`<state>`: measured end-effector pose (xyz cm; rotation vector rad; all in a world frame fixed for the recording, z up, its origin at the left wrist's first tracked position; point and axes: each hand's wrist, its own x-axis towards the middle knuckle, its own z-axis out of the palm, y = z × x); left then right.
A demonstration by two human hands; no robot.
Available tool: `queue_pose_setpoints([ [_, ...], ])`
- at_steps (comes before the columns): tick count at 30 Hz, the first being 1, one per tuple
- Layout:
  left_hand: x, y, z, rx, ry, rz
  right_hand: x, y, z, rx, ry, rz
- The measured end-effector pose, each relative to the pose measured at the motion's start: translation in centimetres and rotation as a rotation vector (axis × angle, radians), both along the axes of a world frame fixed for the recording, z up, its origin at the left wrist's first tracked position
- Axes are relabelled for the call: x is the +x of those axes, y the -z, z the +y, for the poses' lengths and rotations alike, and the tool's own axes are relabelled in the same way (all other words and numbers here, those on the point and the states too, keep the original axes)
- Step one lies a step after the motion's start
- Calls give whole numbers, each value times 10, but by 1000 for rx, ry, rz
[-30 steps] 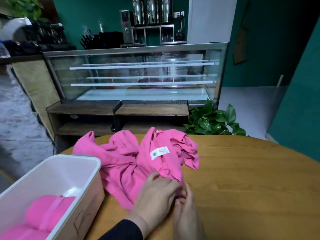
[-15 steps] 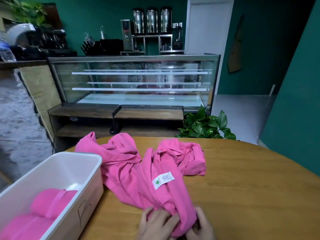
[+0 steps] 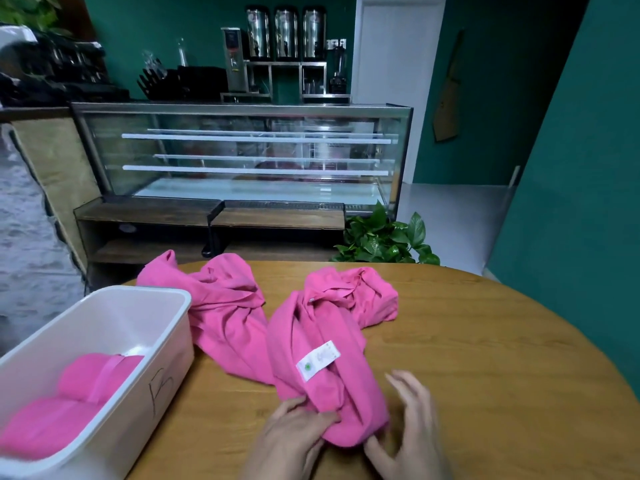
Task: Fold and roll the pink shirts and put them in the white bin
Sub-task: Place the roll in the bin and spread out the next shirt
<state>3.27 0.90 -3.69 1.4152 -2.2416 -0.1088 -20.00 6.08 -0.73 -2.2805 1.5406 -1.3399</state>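
A: What is on the table (image 3: pixel 485 358)?

B: A pink shirt (image 3: pixel 318 344), all bunched up. It lies in the middle, and its near end is pulled close to the person. A white tag (image 3: pixel 318 360) shows on top of it.

A: What are the hands doing?

B: The left hand (image 3: pixel 294 434) pinches the near end of the shirt with its thumb and fingers. The right hand (image 3: pixel 408 427) is beside that same end. Its fingers are spread out and straight, and its thumb touches the cloth. It grips nothing.

A: Where is the white bin (image 3: pixel 138 306)?

B: On the left side of the table, just beside the shirt. A letter B is drawn on its side.

A: Is there something in it?

B: Yes, a rolled pink shirt (image 3: pixel 69 407) lies inside.

A: And behind the table?

B: A green plant (image 3: pixel 384 239) and a long glass case (image 3: pixel 242 150).
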Motion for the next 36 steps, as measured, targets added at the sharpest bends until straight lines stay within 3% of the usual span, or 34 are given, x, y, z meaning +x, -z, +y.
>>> queue_pose_setpoints([
  [1,-7,-19,15,5,101,-63,2,-14,-8,-19,-30,110],
  [3,-28,-53,18,-271,260,30,-3,-44,-18,-2,-155,258],
  [6,-41,-117,22,-337,300,107,-10,-92,-28,120,-187,130],
  [10,-31,-150,-8,-70,66,124,-30,-148,-38,41,-38,37],
  [14,18,-164,-29,32,-183,147,-56,-206,-37,-22,147,-227],
  [20,51,-229,-49,-175,-427,397,-84,-243,-47,-85,269,-185],
  [25,59,-283,-63,-301,-521,551,-88,-261,-46,77,87,-141],
  [28,62,-295,-65,-293,-554,528,-86,-263,-46,295,28,64],
  [30,64,-294,-66,-246,-511,491,-88,-260,-52,270,112,80],
  [33,77,-284,-62,-166,-303,247,-99,-258,-68,156,342,-250],
  [36,93,-274,-60,-72,-231,-70,-114,-258,-79,186,444,-582],
])
